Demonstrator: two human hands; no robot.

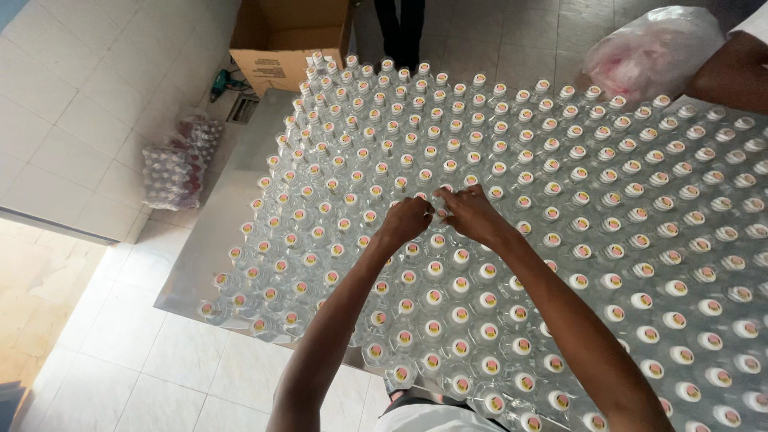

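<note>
From the head camera, looking down, a metal table (210,240) is packed almost edge to edge with small clear bottles (560,240), each with a white cap bearing a coloured round label. The person's left hand (406,219) and right hand (472,214) meet near the middle of the table, well in from every edge. Both are curled, with the fingertips pinched together over the cap of one bottle (439,213) in the crowd; the fingers hide what exactly they pinch, so I cannot tell how firm either hold is. Both forearms reach in from the near edge, crossing above the rows of caps.

At the far right corner another person's arm (732,76) comes in beside a pale plastic bag (652,50) with something pink inside. Beyond the far edge an open cardboard box (290,40) stands on the tiled floor, with a pair of dark-trousered legs (399,28) next to it. To the left of the table, on the floor, lies a shrink-wrapped pack of bottles (178,164), and a small green-handled tool (224,82) rests near the box.
</note>
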